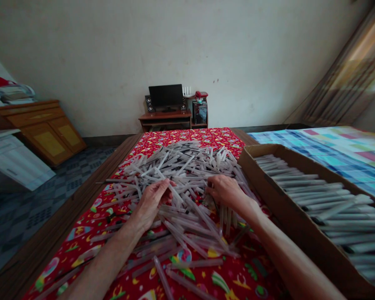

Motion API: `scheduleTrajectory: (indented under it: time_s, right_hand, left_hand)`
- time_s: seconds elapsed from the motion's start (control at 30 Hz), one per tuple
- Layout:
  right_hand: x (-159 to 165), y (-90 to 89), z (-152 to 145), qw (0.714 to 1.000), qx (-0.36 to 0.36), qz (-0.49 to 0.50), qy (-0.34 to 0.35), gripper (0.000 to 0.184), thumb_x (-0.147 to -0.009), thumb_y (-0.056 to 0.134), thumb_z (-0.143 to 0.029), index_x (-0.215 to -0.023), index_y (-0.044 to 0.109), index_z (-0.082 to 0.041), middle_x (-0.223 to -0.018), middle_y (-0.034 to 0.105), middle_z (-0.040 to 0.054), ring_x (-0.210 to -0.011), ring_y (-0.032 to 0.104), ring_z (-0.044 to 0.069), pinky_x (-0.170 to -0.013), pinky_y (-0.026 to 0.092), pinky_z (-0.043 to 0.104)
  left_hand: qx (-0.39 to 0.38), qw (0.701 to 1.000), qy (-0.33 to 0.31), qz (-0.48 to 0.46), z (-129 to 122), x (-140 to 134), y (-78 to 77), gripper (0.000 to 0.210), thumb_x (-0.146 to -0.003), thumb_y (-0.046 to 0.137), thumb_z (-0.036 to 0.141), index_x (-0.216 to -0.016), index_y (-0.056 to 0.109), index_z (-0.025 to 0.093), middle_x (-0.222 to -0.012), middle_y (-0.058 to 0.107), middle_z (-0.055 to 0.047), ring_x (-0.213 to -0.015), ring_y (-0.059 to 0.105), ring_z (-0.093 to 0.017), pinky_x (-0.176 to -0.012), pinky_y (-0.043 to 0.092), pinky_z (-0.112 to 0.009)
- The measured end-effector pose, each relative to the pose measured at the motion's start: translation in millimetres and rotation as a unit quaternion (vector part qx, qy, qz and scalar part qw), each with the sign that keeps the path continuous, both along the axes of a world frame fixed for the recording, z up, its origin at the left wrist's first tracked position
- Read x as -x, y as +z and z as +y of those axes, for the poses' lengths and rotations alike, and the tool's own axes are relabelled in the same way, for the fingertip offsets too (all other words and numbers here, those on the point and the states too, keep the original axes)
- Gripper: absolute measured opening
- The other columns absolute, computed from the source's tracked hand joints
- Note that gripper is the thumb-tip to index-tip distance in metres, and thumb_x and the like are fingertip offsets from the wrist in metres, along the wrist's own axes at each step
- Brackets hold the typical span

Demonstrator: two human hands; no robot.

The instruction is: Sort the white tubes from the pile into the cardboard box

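Note:
A heap of slim, translucent whitish plastic tubes (187, 162) lies on a red patterned cloth (220, 135). At the near left of the heap, my left hand (154, 200) is closed, with one plastic tube (176, 193) pinched by the thumb and fingers and slanting away to the right. My right hand (224, 189) reaches into the heap's right side with its fingers curled down. Several plastic tubes (228, 217) hang below its palm and appear gripped there; its fingertips are partly hidden. More loose tubes (195, 263) are scattered close to me.
On the right stands an open cardboard box (265, 183) holding rows of similar tubes, some dark-tipped. Beyond it spreads a checked cloth (287, 143). A desk (165, 114) with a monitor (166, 96) is against the far wall. Wooden cabinets (54, 133) stand left.

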State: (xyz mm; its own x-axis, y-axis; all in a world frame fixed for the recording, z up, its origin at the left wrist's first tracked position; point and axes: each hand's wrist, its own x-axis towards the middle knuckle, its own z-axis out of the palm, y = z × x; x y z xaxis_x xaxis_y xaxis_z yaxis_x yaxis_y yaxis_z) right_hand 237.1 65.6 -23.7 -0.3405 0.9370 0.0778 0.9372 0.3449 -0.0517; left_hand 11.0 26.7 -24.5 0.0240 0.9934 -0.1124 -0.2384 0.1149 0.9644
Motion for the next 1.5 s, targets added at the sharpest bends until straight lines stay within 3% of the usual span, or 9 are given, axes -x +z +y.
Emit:
scheduleTrajectory:
  time_s: [0.2, 0.43, 0.53, 0.63, 0.77, 0.9, 1.17, 1.33, 1.5]
  right_hand:
    - [19.2, -7.5, 29.1, 0.993, -0.088, 0.08, -0.006, 0.026, -0.089, 0.04, -0.029, -0.093, 0.062, -0.017, -0.09, 0.064, 0.0089, -0.084, 0.057, 0.018, -0.073, 0.04, 0.027]
    - [40.5, -21.9, 40.9, 0.992, -0.099, 0.078, 0.032, 0.02, -0.084, 0.044, -0.013, -0.091, 0.063, -0.012, -0.095, 0.061, 0.0114, -0.09, 0.053, 0.018, -0.082, 0.039, 0.028]
    - [32.3, -9.2, 31.1, 0.99, -0.107, 0.088, 0.034, 0.022, -0.086, 0.041, -0.013, -0.092, 0.062, -0.013, -0.091, 0.061, 0.0112, -0.088, 0.053, 0.017, -0.081, 0.039, 0.027]
    - [21.4, 15.8, 23.0, 0.99, -0.094, 0.105, 0.026, 0.023, -0.087, 0.041, -0.018, -0.085, 0.064, -0.014, -0.076, 0.062, 0.0084, -0.073, 0.055, 0.015, -0.067, 0.038, 0.025]
    - [10.8, 51.7, 13.3, 0.975, -0.063, 0.181, 0.109, 0.024, -0.085, 0.046, -0.026, -0.073, 0.065, -0.016, -0.058, 0.057, 0.0009, -0.053, 0.047, 0.009, -0.053, 0.03, 0.02]
    - [10.1, 71.6, -1.8, 0.953, -0.06, 0.25, 0.163, 0.023, -0.084, 0.049, -0.027, -0.073, 0.065, -0.015, -0.053, 0.051, -0.002, -0.048, 0.041, 0.006, -0.049, 0.026, 0.018]
    - [21.7, 78.1, -20.0, 0.956, -0.11, 0.195, 0.191, 0.019, -0.083, 0.047, -0.017, -0.071, 0.061, -0.016, -0.057, 0.052, -0.0019, -0.05, 0.041, 0.006, -0.052, 0.025, 0.02]
    - [27.2, 74.2, -19.8, 0.957, -0.105, 0.19, 0.191, 0.019, -0.085, 0.045, -0.014, -0.075, 0.061, -0.016, -0.064, 0.057, -0.0005, -0.056, 0.047, 0.007, -0.055, 0.027, 0.02]
    - [28.7, 72.2, -21.0, 0.959, -0.107, 0.173, 0.199, 0.019, -0.084, 0.045, -0.012, -0.073, 0.059, -0.015, -0.062, 0.056, -0.001, -0.053, 0.045, 0.007, -0.054, 0.026, 0.02]
  left_hand:
    - [-0.006, 1.0, -0.005, 0.019, -1.1, -0.4, -4.9, 0.033, -0.072, 0.065, 0.042, -0.083, 0.065, 0.011, -0.055, 0.055, 0.002, -0.047, 0.05, -0.005, -0.046, 0.043, -0.014]
    - [-0.01, 1.0, 0.003, -0.018, 1.2, -3.7, -5.9, 0.03, -0.066, 0.072, 0.036, -0.081, 0.063, 0.012, -0.062, 0.057, 0.002, -0.047, 0.052, -0.006, -0.043, 0.046, -0.015]
    - [-0.002, 0.999, 0.016, -0.038, 1.9, -3.0, -1.6, 0.029, -0.065, 0.073, 0.034, -0.079, 0.063, 0.01, -0.06, 0.058, 0.002, -0.048, 0.054, -0.006, -0.044, 0.047, -0.014]
    - [-0.002, 0.995, 0.055, -0.082, 3.8, 1.1, 4.3, 0.028, -0.062, 0.075, 0.03, -0.077, 0.064, 0.009, -0.061, 0.061, 0.0, -0.05, 0.057, -0.007, -0.045, 0.049, -0.013]
    - [-0.026, 0.978, 0.14, -0.153, 9.8, 11.4, 11.5, 0.021, -0.064, 0.074, 0.025, -0.074, 0.062, 0.011, -0.06, 0.064, 0.0, -0.05, 0.06, -0.008, -0.045, 0.049, -0.013]
    - [-0.044, 0.952, 0.222, -0.208, 15.0, 18.9, 15.6, 0.015, -0.069, 0.07, 0.022, -0.067, 0.058, 0.012, -0.055, 0.064, 0.0, -0.047, 0.06, -0.008, -0.044, 0.049, -0.013]
    - [-0.038, 0.939, 0.252, -0.23, 12.5, 11.7, 18.6, 0.016, -0.074, 0.066, 0.021, -0.063, 0.057, 0.012, -0.055, 0.066, -0.002, -0.046, 0.06, -0.008, -0.046, 0.05, -0.013]
    - [-0.023, 0.941, 0.247, -0.231, 7.7, 2.9, 18.9, 0.015, -0.076, 0.063, 0.017, -0.063, 0.056, 0.012, -0.052, 0.064, 0.0, -0.045, 0.06, -0.008, -0.044, 0.049, -0.014]
    - [-0.02, 0.939, 0.244, -0.24, 6.3, 0.5, 19.1, 0.016, -0.075, 0.063, 0.016, -0.062, 0.056, 0.011, -0.052, 0.064, 0.0, -0.046, 0.06, -0.008, -0.046, 0.05, -0.014]
